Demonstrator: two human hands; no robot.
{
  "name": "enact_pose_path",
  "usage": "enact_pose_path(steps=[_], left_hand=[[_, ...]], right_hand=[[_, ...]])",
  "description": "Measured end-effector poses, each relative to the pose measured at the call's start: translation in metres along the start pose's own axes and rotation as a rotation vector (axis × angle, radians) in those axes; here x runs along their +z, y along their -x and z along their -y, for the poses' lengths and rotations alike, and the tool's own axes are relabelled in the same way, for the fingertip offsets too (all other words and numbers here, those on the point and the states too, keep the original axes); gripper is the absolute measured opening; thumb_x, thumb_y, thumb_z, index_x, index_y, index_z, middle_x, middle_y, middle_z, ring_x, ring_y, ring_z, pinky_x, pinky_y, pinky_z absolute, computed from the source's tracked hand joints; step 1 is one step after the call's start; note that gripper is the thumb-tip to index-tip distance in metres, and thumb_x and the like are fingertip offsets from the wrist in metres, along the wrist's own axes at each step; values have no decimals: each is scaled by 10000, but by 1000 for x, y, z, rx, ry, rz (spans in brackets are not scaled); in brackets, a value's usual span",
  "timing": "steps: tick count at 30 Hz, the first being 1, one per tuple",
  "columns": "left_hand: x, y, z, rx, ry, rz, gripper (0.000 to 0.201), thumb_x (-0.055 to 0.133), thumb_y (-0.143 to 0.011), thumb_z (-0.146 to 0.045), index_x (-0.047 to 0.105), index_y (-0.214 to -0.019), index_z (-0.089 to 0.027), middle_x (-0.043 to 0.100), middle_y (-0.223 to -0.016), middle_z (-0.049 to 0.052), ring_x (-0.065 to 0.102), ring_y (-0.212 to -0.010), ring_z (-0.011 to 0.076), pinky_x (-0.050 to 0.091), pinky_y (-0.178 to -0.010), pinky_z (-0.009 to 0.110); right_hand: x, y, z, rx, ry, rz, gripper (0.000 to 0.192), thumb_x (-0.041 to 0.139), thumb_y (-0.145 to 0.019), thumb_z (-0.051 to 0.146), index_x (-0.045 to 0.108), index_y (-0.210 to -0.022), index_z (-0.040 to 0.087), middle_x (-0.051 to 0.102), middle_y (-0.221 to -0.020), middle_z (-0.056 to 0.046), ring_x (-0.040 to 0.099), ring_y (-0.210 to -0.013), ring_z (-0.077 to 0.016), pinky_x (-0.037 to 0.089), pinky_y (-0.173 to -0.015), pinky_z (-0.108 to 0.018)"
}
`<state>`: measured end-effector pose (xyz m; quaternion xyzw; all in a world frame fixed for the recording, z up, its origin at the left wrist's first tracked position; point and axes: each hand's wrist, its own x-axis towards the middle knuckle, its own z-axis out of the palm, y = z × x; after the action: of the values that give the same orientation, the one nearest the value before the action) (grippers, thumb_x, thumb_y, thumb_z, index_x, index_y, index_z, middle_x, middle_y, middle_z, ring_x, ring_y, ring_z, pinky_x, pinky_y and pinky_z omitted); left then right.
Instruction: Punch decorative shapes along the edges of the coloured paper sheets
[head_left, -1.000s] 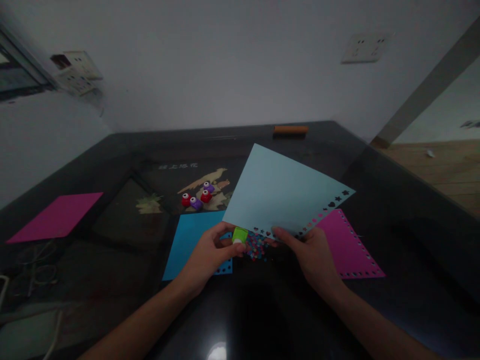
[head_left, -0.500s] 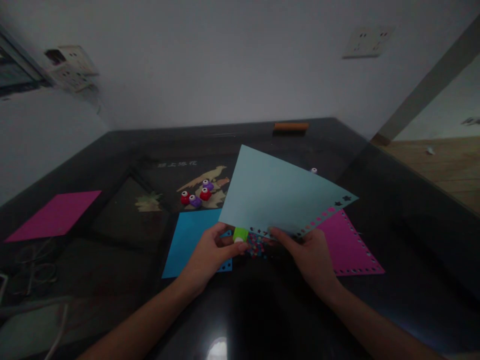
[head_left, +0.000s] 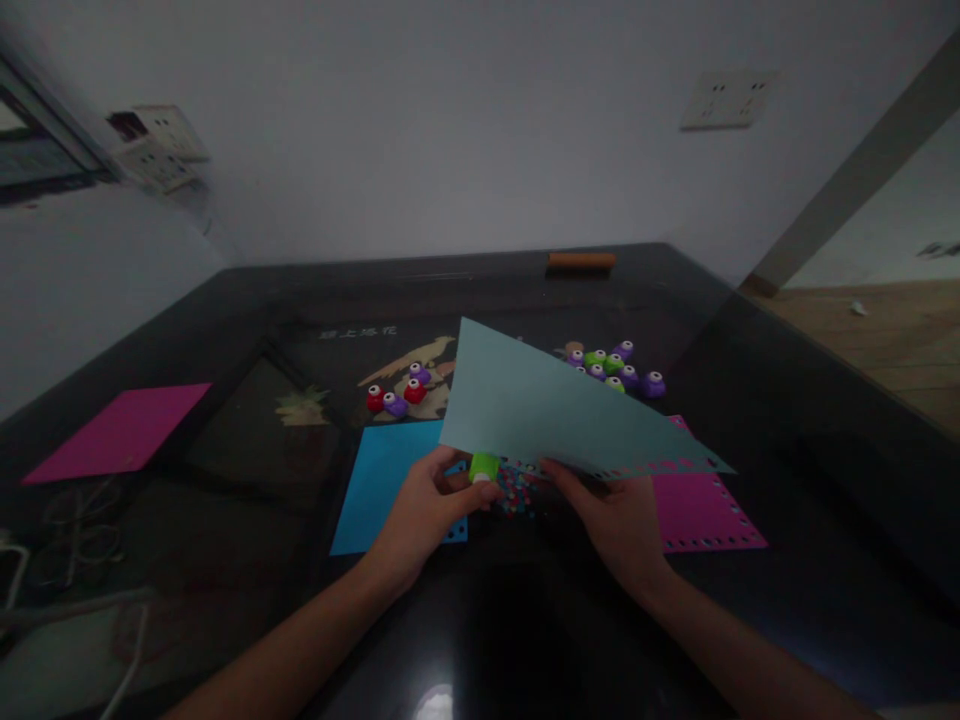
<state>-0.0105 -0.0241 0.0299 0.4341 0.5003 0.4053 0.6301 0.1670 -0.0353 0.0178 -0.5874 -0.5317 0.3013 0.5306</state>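
Note:
My left hand [head_left: 427, 505] is closed around a small green craft punch [head_left: 484, 467], with the thumb on its white part. The punch sits at the near edge of a pale blue-green paper sheet [head_left: 532, 405], close to its left corner. My right hand [head_left: 615, 515] pinches that same near edge, thumb on top and fingers under it. Punched holes run along this edge to the right corner; their shapes are hard to make out now. Small coloured paper bits [head_left: 516, 490] lie on the table between my hands.
A blue sheet [head_left: 367, 490] lies left of my hands, a magenta sheet with punched edges [head_left: 705, 515] to the right. Red and purple punches [head_left: 396, 404] stand behind; several purple and green punches [head_left: 627, 378] stand back right. Another magenta sheet [head_left: 124, 430] and white cables [head_left: 82, 540] are far left.
The pale sheet has tipped lower and its right corner has swung toward me, uncovering the purple and green punches behind it. Both hands keep their hold.

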Motion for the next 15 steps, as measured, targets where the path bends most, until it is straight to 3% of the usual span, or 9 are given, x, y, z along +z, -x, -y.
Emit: enact_pose_path(steps=[6,11,15], left_hand=[[-3,-2,8,3,-27,-9,229,714,-685,-352,639,-796,-166,647,-692,15,562,-615,155,408,-612,273],[-5,-5,15,41,24,23,238,670,-746,-383,647,-841,-166,621,-736,14,520,-604,123,394,-604,254],[-3,-4,10,41,15,24,251,677,-740,-384,643,-836,-155,628,-753,29,533,-630,132,415,-618,255]], right_hand=[[2,-1,0,58,-65,132,117,663,-700,305,724,-758,224,735,-803,-21,682,-763,-234,544,-736,-392],[3,-4,-4,188,-143,176,152,677,-688,321,711,-757,190,736,-782,-36,685,-706,-225,551,-658,-370],[4,-4,-5,201,-176,194,153,683,-683,294,705,-781,178,738,-821,-51,687,-744,-224,546,-700,-379]])
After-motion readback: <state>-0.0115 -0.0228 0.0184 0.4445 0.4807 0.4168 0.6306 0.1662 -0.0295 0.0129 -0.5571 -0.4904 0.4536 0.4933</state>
